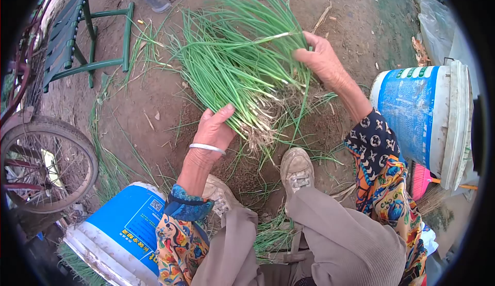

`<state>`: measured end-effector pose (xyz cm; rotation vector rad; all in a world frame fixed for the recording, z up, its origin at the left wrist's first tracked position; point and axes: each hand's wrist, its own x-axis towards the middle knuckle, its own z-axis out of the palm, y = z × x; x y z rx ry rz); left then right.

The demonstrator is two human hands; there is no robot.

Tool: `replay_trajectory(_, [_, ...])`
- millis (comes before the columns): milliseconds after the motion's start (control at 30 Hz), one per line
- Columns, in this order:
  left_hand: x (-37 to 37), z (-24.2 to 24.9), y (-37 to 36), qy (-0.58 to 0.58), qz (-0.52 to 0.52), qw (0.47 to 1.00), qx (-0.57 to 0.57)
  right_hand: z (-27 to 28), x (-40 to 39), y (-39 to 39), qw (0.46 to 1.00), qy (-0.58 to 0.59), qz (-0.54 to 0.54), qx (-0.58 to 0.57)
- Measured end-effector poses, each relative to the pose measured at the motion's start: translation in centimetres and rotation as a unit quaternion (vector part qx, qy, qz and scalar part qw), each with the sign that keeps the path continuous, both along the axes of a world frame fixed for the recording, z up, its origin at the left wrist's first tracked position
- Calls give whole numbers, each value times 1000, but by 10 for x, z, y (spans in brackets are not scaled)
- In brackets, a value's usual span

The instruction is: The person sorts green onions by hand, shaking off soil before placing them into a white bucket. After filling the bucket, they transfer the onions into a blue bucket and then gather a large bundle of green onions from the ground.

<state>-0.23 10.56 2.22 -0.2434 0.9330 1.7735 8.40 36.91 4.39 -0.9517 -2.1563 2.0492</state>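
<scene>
A thick bunch of scallions (pixel 224 72), with long green leaves, pale stems and muddy roots, spreads in front of me. My left hand (pixel 212 131), a light bangle on its wrist, is closed on the bunch near the root end, thumb on top. At the bunch's far right side, my right hand (pixel 324 61) is closed on more scallion leaves (pixel 270 20); its fingertips are partly hidden behind the greens. One scallion lies across the others with its white end beside my right thumb. The dangling roots hang above the soil between my shoes.
Blue-and-white buckets stand at my lower left (pixel 126 226) and at my right (pixel 412 113). A green folding stool (pixel 111 64) is at the upper left, above a bicycle wheel (pixel 49 165). Loose scallion leaves litter the dirt ground (pixel 361 18). A pink brush-like thing (pixel 420 180) lies by the right bucket.
</scene>
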Motion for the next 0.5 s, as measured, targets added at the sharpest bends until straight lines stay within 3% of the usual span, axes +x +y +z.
replay_trajectory(33, [0,-5,-4,13,-9,999,-45,2,2,19,998,-22,-26,51])
replay_trajectory(67, [-1,-13,-6,27,-18,996,-87,-13,8,38,956,-76,-56,277])
replay_trajectory(100, [0,-20,-8,38,-28,990,-130,-27,15,50,860,-127,-82,487])
replay_trajectory(200, [1,-28,-15,57,-40,981,-179,-22,28,50,879,-71,-117,456])
replay_trajectory(300, [1,-30,-23,80,-26,978,-192,-23,28,22,937,-63,-116,322])
replay_trajectory(500, [-5,-23,-40,112,-27,962,-246,-20,4,-48,972,7,44,230])
